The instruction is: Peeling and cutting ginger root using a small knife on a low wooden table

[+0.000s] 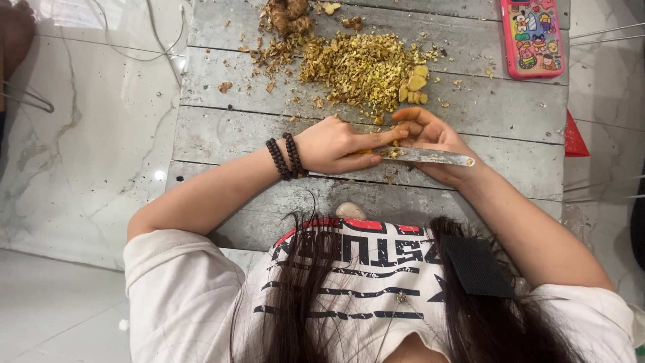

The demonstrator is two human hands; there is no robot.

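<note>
Ginger piece (366, 152) sits pinched under left hand (339, 144) fingertips on the grey board (222, 134), right hand (430, 138) curled around the knife (426, 156). Blade's super close to those fingers, one slip could nick them imo.

So the count: two hands on the board, the left hand (336, 144) and the right hand (430, 134), sharing one knife (423, 156). One pile of chopped bits (359, 67) sits mid-board toward the far edge, one knobbly root (287, 17) at the far edge, and one pink phone (531, 37) at the far right corner. The left wrist has two dark bead bracelets (285, 156). The loose peeled chunks beside the pile are too clumped to count.
</note>
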